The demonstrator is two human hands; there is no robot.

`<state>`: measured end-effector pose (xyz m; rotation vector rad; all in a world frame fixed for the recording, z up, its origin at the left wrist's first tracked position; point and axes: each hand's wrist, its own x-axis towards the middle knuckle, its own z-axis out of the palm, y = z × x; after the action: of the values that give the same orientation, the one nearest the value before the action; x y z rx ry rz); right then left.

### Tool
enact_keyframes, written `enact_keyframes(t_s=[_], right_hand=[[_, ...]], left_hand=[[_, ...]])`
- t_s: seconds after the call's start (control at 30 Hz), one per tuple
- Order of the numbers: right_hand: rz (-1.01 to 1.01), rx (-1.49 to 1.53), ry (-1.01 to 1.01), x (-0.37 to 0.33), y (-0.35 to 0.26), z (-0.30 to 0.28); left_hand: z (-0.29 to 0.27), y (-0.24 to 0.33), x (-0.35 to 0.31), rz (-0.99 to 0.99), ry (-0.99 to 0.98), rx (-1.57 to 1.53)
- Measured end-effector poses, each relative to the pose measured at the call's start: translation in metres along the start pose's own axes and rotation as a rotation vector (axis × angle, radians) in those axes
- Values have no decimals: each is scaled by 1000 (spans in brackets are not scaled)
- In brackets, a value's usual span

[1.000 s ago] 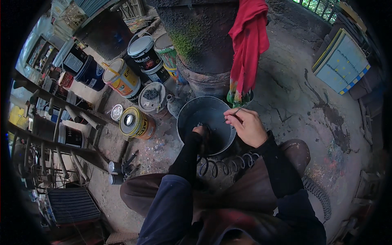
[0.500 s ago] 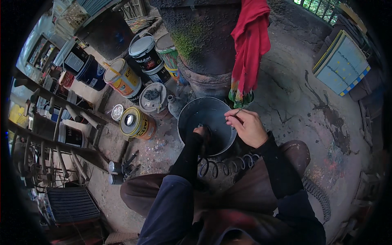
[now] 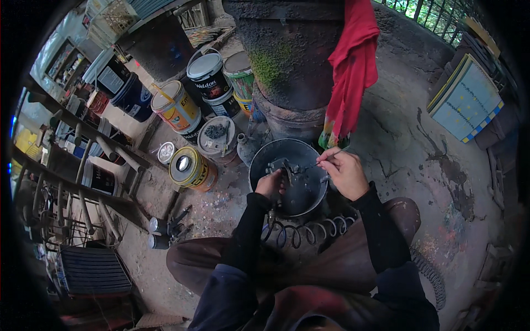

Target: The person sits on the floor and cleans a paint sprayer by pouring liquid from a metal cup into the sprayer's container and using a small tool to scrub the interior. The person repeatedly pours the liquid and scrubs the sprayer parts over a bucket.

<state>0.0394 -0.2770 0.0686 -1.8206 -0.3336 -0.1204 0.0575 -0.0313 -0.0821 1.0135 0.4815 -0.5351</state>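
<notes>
My left hand (image 3: 269, 186) is wrapped round a dark metal spray gun (image 3: 287, 170), held over a round dark bucket (image 3: 254, 175) with liquid in it. Below that hand, a black coiled air hose (image 3: 295, 234) runs across my lap. At the bucket's right rim, my right hand (image 3: 348, 175) pinches a thin, dark, rod-like tool (image 3: 312, 166) between thumb and fingers. Its tip points toward the spray gun; whether the two touch, I cannot tell. The lower part of the spray gun is hidden by my left fingers.
Beyond the bucket stands a mossy pot-like column (image 3: 287, 66) with a red cloth (image 3: 356, 60) hanging down it. Several paint tins, including a yellow one (image 3: 193, 171), and a grey bottle (image 3: 247, 149) stand to the left. A wooden rack (image 3: 72, 182) lies further left.
My left hand has risen from deep in the bucket, bringing the spray gun into view. My right hand stays by the rim, with the thin tool now reaching over the bucket.
</notes>
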Motion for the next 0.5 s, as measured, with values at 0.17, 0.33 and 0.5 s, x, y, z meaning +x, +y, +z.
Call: enact_keyframes(t_s=[0.17,0.33,0.5], right_hand=[[-66,0,-52,-4,-15,14],[-162,33,2,-6,-30,33],[-216,-51,-37,-5,-32,41]], left_hand=[[42,31,-98,198,28,22],[48,39,-142,312,38,39],[51,37,-157,360,50,52]])
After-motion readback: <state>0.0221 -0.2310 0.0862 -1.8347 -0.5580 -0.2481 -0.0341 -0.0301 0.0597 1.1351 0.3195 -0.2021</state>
